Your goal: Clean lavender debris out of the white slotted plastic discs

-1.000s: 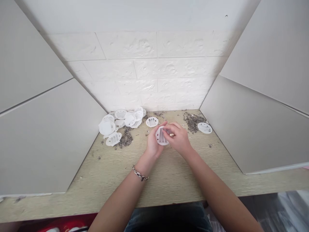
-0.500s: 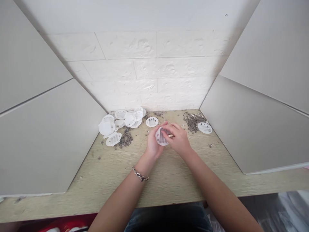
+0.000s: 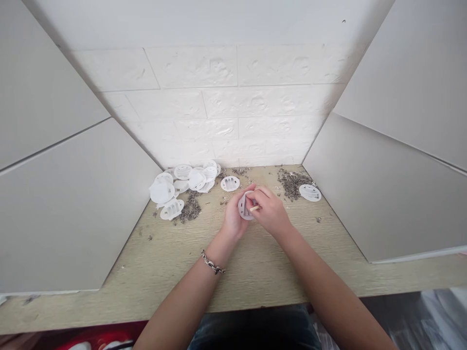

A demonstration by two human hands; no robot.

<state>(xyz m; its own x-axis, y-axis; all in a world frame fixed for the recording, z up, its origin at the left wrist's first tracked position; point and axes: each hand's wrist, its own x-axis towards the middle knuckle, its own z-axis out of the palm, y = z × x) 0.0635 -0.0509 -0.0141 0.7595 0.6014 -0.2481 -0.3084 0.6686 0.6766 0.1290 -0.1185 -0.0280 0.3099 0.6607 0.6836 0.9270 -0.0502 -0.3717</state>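
Observation:
Above the middle of the table, my left hand is closed around the edge of a round white plastic disc with slots in its face. My right hand bends over that disc, its thumb and fingers pinching a short, thin, pale stick. The fingers of my right hand cover the disc's right part, so where the stick's far end rests is hidden. Just beyond my hands lies another slotted white disc, flat on the table.
A heap of white discs lies at the back left beside small grey metal pieces. More small metal pieces are piled at the back right, next to a single disc. Grey panels stand on both sides; a white brick-pattern wall closes the back.
My right fingers have shifted slightly over the disc, and more of the pale stick shows now. The disc is turned a little in my left hand. Everything on the table lies as before.

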